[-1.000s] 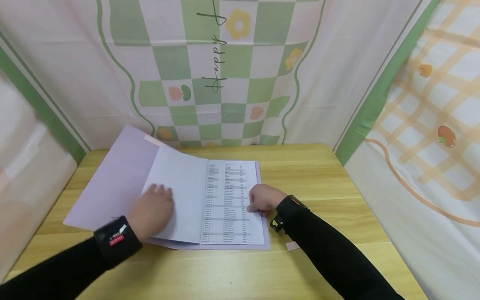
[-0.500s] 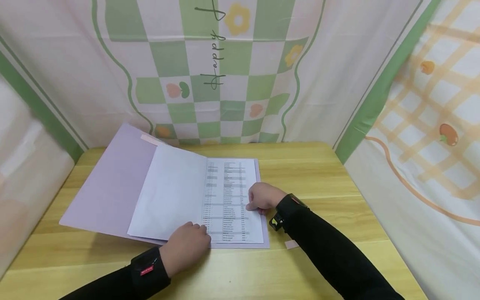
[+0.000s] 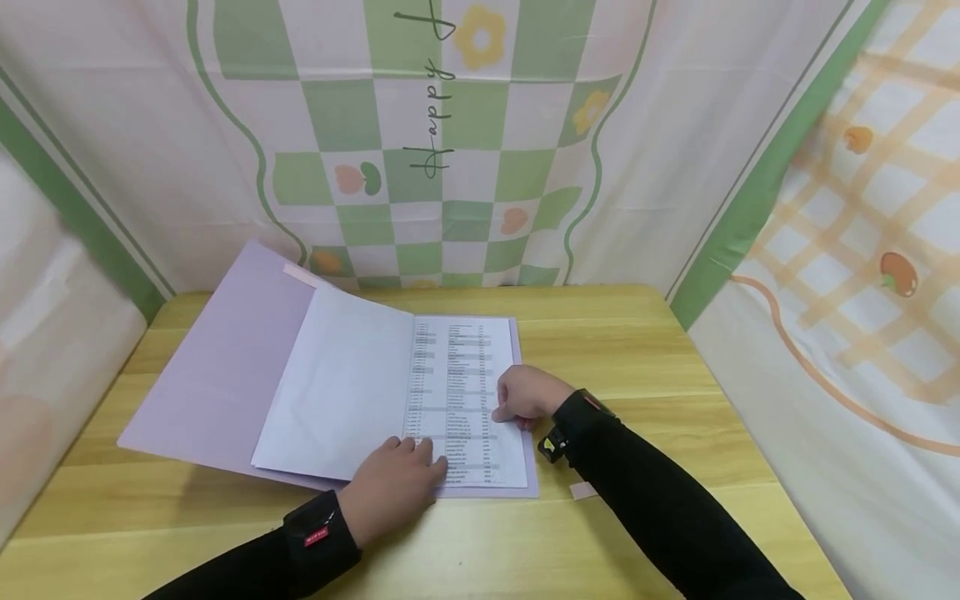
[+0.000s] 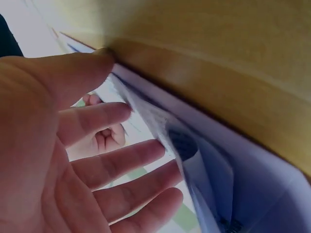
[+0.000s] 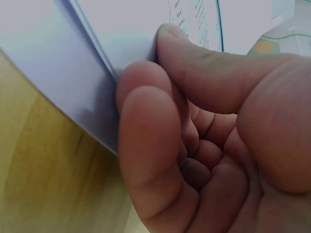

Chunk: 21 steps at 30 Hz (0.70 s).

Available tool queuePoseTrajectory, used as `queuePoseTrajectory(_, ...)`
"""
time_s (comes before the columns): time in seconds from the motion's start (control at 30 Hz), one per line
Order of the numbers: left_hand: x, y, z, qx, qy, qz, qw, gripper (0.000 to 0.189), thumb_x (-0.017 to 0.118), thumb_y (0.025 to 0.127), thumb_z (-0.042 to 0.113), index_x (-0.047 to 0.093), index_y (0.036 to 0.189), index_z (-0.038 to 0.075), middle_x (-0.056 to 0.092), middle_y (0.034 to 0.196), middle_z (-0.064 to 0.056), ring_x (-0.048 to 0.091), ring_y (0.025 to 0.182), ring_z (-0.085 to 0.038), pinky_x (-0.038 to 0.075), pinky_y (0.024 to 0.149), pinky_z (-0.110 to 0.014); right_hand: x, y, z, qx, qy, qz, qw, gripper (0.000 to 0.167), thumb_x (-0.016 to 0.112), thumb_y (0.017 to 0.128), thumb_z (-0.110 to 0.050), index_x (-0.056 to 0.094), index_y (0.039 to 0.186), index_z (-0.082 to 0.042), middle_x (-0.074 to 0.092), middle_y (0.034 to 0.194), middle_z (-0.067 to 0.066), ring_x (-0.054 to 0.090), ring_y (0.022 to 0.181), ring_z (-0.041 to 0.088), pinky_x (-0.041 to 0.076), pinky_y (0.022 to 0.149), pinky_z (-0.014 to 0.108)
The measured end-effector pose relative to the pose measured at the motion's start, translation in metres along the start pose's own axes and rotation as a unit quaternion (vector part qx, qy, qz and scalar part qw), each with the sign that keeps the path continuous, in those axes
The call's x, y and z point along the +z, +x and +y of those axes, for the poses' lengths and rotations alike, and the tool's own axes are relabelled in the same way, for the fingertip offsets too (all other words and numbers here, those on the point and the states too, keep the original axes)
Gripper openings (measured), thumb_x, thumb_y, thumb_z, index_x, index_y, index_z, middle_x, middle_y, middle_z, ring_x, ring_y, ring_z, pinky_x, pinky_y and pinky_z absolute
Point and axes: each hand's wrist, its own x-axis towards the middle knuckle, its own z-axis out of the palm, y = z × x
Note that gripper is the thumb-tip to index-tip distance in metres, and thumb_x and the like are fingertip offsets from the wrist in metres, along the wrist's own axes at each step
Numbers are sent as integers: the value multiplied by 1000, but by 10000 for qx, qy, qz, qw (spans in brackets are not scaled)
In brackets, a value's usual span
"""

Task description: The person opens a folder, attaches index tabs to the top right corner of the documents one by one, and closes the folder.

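A lilac folder (image 3: 217,375) lies open on the table, its cover tilted up at the left. Inside, a white blank page (image 3: 330,383) is turned to the left, beside a printed page (image 3: 468,350) with rows of text and grey bands. My left hand (image 3: 393,487) rests at the lower edge near the fold; in the left wrist view its fingers (image 4: 114,162) are extended against the paper. My right hand (image 3: 528,393) pinches the right edge of the printed page, thumb (image 5: 204,73) on top and index finger at the edge. How many sheets it holds is hidden.
A small pink strip (image 3: 582,491) lies on the wooden table (image 3: 622,333) beside the right forearm. Another pink strip (image 3: 302,275) is on the folder's cover edge. A checkered fabric curtain (image 3: 472,125) hangs behind the table, with more fabric at both sides.
My left hand has left the blank page, moved right and down to the fold's lower edge, then shifted slightly further right with fingers spreading. My right hand stays in place.
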Motion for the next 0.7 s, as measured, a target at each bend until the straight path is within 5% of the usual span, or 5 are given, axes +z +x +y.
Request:
queuePoseTrajectory(0.2, 5, 4, 4, -248, -214, -280, 9991, 31, 66, 95, 25, 69, 124, 16, 64, 111, -11, 55, 84, -25, 47, 66, -36, -1, 8, -1, 145, -41, 91, 9998, 23, 80, 87, -19, 66, 71, -8, 61, 64, 6, 59, 55, 19, 47, 50, 29)
queuePoseTrajectory(0.43, 3, 8, 5, -526, -510, -187, 9971, 30, 64, 94, 19, 69, 124, 16, 60, 103, -9, 52, 81, -25, 48, 58, -36, -8, 15, -7, 219, -236, 37, 9995, 24, 79, 88, -19, 66, 71, -7, 61, 63, 6, 58, 53, 19, 44, 49, 28)
queuePoseTrajectory(0.7, 3, 10, 6, -653, -639, -245, 9955, 24, 66, 93, 19, 72, 116, 16, 59, 95, -7, 49, 76, -23, 46, 53, -34, -3, -11, 18, -1000, -307, 609, 9927, 22, 72, 93, -20, 62, 74, -15, 58, 67, -2, 54, 59, 14, 44, 55, 30)
